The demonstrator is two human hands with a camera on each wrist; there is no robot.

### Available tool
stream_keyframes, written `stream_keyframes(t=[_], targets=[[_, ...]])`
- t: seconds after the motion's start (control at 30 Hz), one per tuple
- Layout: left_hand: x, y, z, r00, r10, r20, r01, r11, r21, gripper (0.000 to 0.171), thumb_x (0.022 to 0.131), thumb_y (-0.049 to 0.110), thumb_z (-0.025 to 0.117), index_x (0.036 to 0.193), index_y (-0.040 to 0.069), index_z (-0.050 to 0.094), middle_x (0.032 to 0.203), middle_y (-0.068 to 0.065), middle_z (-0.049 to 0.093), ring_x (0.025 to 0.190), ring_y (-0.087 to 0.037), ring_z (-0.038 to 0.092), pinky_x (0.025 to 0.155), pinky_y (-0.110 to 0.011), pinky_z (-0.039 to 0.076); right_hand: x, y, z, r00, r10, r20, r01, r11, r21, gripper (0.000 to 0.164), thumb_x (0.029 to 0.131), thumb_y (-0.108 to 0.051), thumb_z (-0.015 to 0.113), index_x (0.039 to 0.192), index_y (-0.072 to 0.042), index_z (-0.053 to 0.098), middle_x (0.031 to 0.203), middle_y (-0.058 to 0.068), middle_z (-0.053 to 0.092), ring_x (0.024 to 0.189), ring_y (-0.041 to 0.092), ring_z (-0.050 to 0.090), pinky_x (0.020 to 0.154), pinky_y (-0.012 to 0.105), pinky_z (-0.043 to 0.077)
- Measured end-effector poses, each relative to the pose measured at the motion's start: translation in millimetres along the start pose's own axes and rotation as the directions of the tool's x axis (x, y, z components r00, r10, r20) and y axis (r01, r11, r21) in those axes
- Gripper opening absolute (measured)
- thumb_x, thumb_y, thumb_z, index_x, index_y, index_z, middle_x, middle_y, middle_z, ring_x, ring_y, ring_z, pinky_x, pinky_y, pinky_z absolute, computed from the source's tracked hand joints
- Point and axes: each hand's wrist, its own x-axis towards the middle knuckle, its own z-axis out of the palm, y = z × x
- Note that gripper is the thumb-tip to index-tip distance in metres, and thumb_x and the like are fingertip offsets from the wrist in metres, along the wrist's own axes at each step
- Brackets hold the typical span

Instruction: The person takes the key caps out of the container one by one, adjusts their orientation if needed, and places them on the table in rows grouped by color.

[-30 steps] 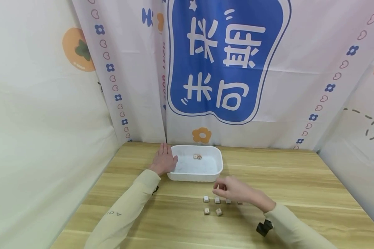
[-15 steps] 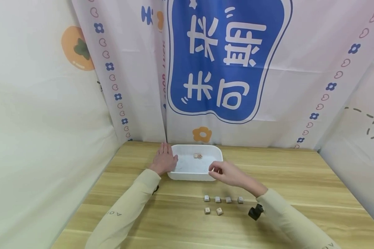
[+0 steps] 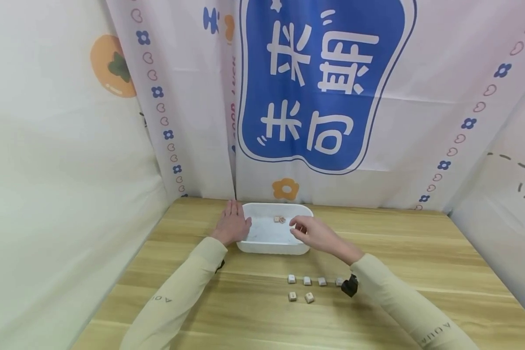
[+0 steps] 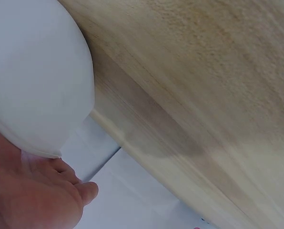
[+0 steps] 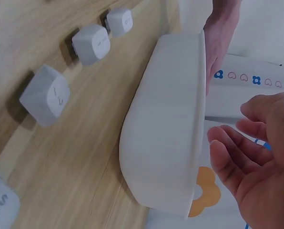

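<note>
A white plastic bin (image 3: 273, 248) stands near the table's back edge. Two beige keycaps (image 3: 276, 219) lie inside it, towards the back wall. Along the bin's left rim rests my left hand (image 3: 233, 224), fingers extended; the left wrist view has its palm against the rim. My right hand (image 3: 316, 234) hangs over the bin's right end. In the right wrist view its fingers (image 5: 228, 160) are loosely bent and apart from the thumb, with nothing visible between them. Several pale keycaps (image 3: 307, 281) form a row in front of the bin, and two beige keycaps (image 3: 292, 296) lie nearer.
The wood-grain table (image 3: 398, 253) extends to both sides of the bin. A printed cloth (image 3: 192, 121) hangs right behind it, and plain pale cloth (image 3: 70, 194) bounds the left side. A black wrist device (image 3: 350, 286) on my right arm is close above the row's right end.
My right hand has moved from above the keycap row, away and slightly left, to over the bin; its thumb and fingers look further apart. The left hand stays on the rim.
</note>
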Motion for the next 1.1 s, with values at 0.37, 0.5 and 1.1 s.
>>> stream_keyframes(t=[0.37,0.5,1.1], targets=[[1.9,0.4,0.8,1.0,0.0,0.019,0.0,1.0,-0.001,0.075,0.104,0.044,0.022,0.153,-0.009,0.0,0.162,-0.028,-0.007,0.152,-0.039,-0.006,0.125,-0.05,0.008,20.1,19.1,10.6,0.999,0.044,-0.006,-0.044,0.998,-0.037,0.022,0.094,-0.02,0.063,0.113,-0.011,0.068,0.086,-0.001,0.069,0.073,0.006,0.059,0.068,0.024,0.051],[1.4,0.7,0.4,1.0,-0.002,0.011,0.001,1.0,0.0,0.074,0.105,0.042,0.024,0.153,-0.009,0.002,0.162,-0.028,-0.006,0.152,-0.04,-0.004,0.125,-0.05,0.009,27.5,23.9,18.2,0.999,0.054,0.007,-0.054,0.998,-0.032,0.022,0.094,-0.019,0.063,0.113,-0.01,0.068,0.085,-0.001,0.069,0.074,0.007,0.059,0.068,0.024,0.051],[0.6,0.2,-1.5,1.0,0.0,0.016,0.0,1.0,0.022,0.074,0.105,0.043,0.022,0.153,-0.01,0.002,0.161,-0.029,-0.004,0.152,-0.041,-0.002,0.124,-0.051,0.011,55.2,24.3,42.1,0.994,0.11,0.025,-0.109,0.993,-0.055,0.032,0.092,-0.014,0.062,0.121,-0.002,0.065,0.09,0.006,0.073,0.078,0.012,0.064,0.068,0.025,0.052]])
